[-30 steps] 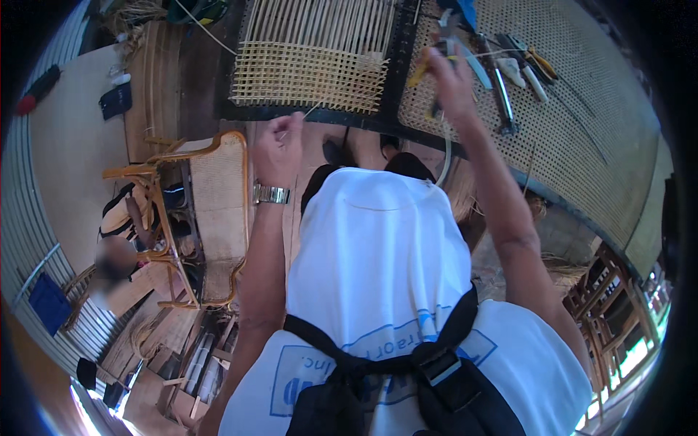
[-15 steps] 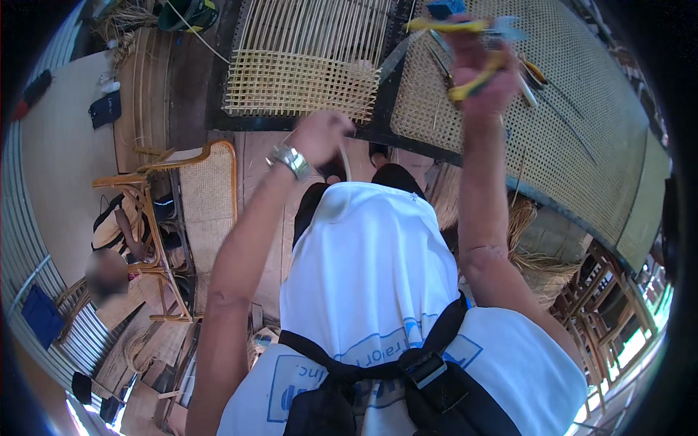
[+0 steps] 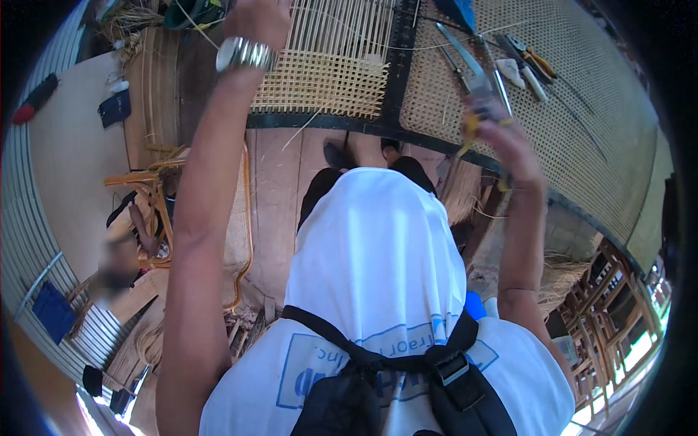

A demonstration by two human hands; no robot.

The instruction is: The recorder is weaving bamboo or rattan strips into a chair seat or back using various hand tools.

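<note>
Ahead, half-woven cane (image 3: 320,80) sits in a black frame (image 3: 396,87). The left hand (image 3: 258,23) reaches over its left side, fingers cropped, grip untellable; the right hand (image 3: 507,142) clasps a blurred yellow-handled tool (image 3: 472,129), best kept clear of the strands.

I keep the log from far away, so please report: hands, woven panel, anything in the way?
Left hand at woven panel's left side, grip unclear. Right hand holding yellow-handled tool, blurred. Panel densely woven below, looser above. Wristwatch blocking view.
</note>
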